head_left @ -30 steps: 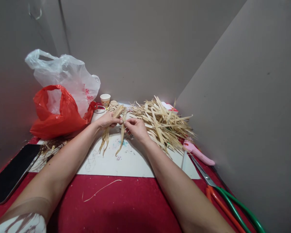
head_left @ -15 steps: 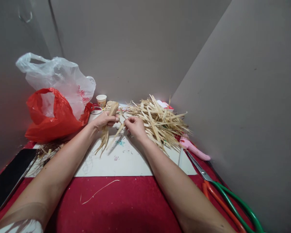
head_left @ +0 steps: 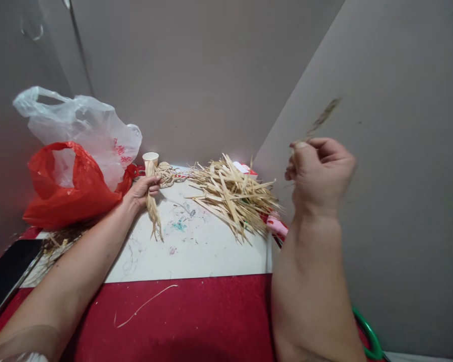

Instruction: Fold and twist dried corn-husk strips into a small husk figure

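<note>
My left hand (head_left: 142, 191) is closed around a bundle of dried corn husk (head_left: 153, 216), which stands upright with its split, frayed ends hanging below the fist. Far to the right and higher up, my right hand (head_left: 319, 163) is raised off the table in a pinch. A thin brownish strand (head_left: 324, 114), smeared by motion, sticks up from its fingers. Between my hands, a loose pile of pale dried husk strips (head_left: 232, 193) lies on the white board (head_left: 196, 261).
Red cloth (head_left: 196, 317) covers the table. At left are a red plastic bag (head_left: 71, 201), a clear bag (head_left: 101, 120) and a phone (head_left: 7, 276). A paper cup (head_left: 151, 157) and twine (head_left: 168, 175) sit behind. Right are a pink handle (head_left: 277, 224) and a green scissor handle (head_left: 370, 332).
My right hand has swung up and right, away from the bundle, with a thin strand. My left hand, still holding the bundle, has shifted slightly left. The view has turned slightly.
</note>
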Demonstrator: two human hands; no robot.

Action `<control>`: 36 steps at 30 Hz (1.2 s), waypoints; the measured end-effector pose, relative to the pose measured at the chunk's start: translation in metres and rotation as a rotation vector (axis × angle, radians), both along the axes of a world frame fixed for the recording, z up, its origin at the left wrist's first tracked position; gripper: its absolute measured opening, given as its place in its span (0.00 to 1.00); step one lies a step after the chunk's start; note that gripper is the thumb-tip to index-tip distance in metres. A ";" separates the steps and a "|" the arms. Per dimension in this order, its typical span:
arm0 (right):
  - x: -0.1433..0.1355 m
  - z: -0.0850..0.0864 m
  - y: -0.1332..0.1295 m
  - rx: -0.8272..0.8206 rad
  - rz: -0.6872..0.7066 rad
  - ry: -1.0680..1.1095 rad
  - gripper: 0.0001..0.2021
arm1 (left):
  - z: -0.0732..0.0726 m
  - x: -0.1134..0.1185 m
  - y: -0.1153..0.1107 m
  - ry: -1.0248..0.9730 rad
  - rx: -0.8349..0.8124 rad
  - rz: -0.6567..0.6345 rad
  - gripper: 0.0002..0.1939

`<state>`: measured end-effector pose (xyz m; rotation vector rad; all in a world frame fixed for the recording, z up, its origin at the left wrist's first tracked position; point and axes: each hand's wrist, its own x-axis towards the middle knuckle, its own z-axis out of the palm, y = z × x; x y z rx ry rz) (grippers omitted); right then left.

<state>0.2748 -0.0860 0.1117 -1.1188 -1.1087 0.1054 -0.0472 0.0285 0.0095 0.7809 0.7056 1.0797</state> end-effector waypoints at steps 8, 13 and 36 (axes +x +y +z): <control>-0.041 -0.030 0.022 -0.594 -0.039 -0.623 0.13 | 0.006 0.012 -0.008 0.109 0.060 -0.154 0.09; -0.122 -0.064 0.029 -0.637 0.535 -0.423 0.18 | 0.009 0.021 -0.016 0.163 0.157 -0.290 0.13; -0.141 -0.081 0.052 -0.605 0.387 -0.360 0.11 | -0.005 0.027 -0.012 -0.026 -0.093 -0.175 0.13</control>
